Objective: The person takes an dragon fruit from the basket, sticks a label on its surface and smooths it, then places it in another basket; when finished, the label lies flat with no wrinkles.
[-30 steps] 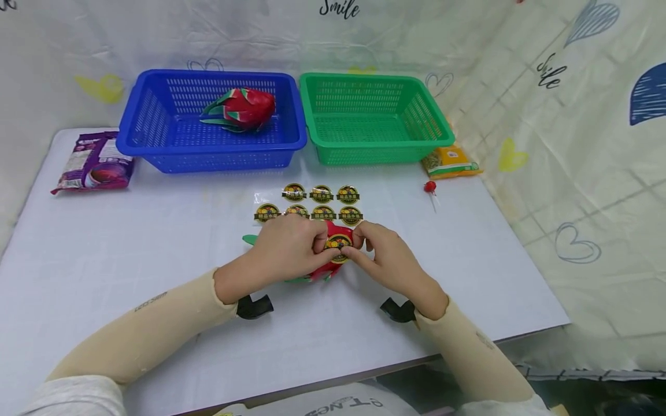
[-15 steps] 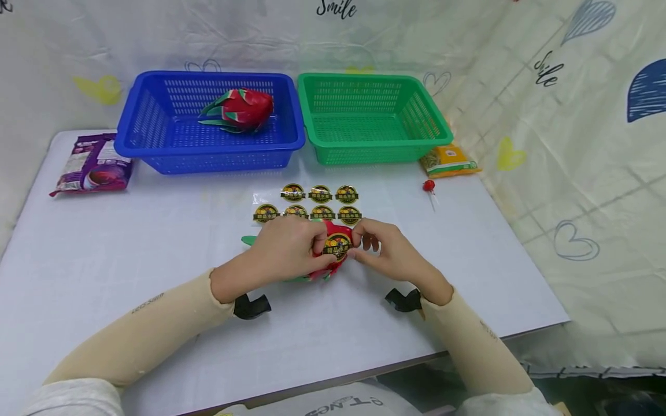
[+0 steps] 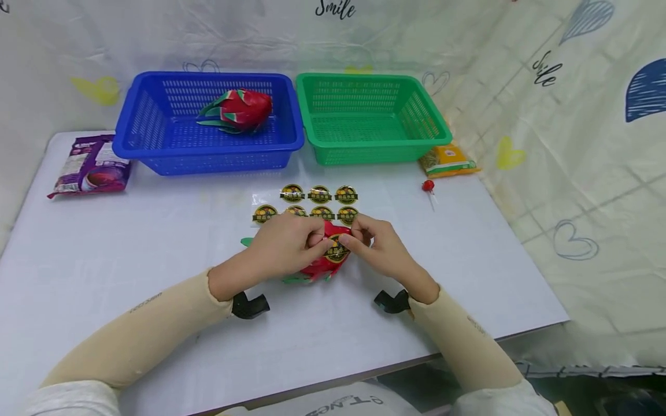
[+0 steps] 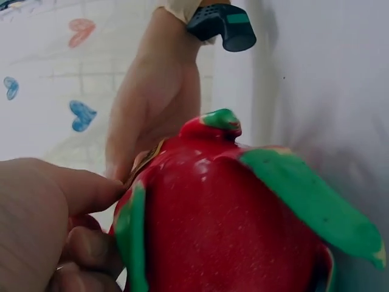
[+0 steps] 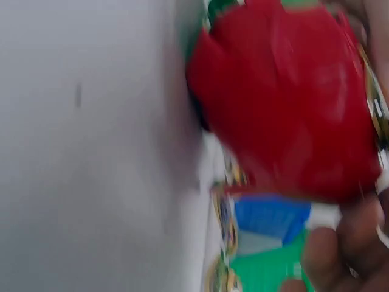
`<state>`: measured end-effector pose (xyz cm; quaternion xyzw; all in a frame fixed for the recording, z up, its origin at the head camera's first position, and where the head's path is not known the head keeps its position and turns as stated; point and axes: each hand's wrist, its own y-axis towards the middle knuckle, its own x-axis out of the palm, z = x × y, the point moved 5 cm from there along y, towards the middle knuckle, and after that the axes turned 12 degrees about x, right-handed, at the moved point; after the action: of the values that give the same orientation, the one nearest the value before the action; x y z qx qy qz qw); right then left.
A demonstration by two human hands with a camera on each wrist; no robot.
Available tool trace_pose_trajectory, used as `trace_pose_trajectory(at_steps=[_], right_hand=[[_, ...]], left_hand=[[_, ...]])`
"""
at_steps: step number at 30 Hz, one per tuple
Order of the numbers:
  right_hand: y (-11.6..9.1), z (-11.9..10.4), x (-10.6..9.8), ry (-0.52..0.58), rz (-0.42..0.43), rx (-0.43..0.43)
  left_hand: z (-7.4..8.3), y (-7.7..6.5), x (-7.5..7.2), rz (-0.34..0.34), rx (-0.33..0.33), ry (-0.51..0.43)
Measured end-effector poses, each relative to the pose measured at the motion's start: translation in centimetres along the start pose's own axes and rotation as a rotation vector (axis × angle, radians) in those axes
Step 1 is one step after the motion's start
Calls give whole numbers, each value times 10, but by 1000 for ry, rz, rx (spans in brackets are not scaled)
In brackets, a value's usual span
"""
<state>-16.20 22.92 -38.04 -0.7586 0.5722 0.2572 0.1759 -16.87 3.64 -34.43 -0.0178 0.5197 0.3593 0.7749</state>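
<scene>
A red toy dragon fruit (image 3: 321,267) with green leaf tips lies on the table between both hands. On its upper side is a round black-and-gold sticker (image 3: 337,249), whose edge shows in the left wrist view (image 4: 144,161). The left hand (image 3: 283,245) holds the fruit's leafy side, fingers curled and thumb at the sticker's left edge. At the other end, the right hand (image 3: 387,247) has its thumb on the sticker's upper right and its bent fingers against the fruit (image 5: 285,103). Part of the fruit is hidden behind the left hand.
Just beyond the fruit lies a clear sheet of round stickers (image 3: 319,195). Behind it stand a blue basket (image 3: 224,159), holding another dragon fruit (image 3: 252,108), and a green basket (image 3: 374,153). A purple packet (image 3: 93,164), a yellow packet (image 3: 450,162) and a red-headed pick (image 3: 428,186) lie at the sides.
The right thumb lifts off the sticker's right edge, then comes back onto its upper right. The left thumb stays at its left edge. The fruit stays nearly in place.
</scene>
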Motion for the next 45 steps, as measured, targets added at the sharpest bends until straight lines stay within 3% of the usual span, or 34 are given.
trace_pose_trajectory(at_steps=[7,12,20,24,27,31,34,40,45], right_hand=[[-5,2,4,-12,76,20],[-12,9,6,-21,22,-9],[-17,21,5,86,-106,-7],[-19,23,4,123,-142,-4],[-20,22,2,138,-147,-12],[-22,24,-5,125,-92,32],[-23,28,-16,104,-10,90],[-25,36,-39,82,131,150],[-16,42,-56,106,194,230]], left_hand=[[5,-1,7,11,0,62],[6,-3,10,4,2,50],[-1,-7,11,17,10,-14],[-6,-10,6,61,-11,-20],[-11,-12,6,15,-58,-9],[-18,-15,7,-128,-139,-43],[-19,-17,6,-191,-160,-59],[-14,-14,0,-200,-111,-10],[-6,-9,-6,-204,-47,82]])
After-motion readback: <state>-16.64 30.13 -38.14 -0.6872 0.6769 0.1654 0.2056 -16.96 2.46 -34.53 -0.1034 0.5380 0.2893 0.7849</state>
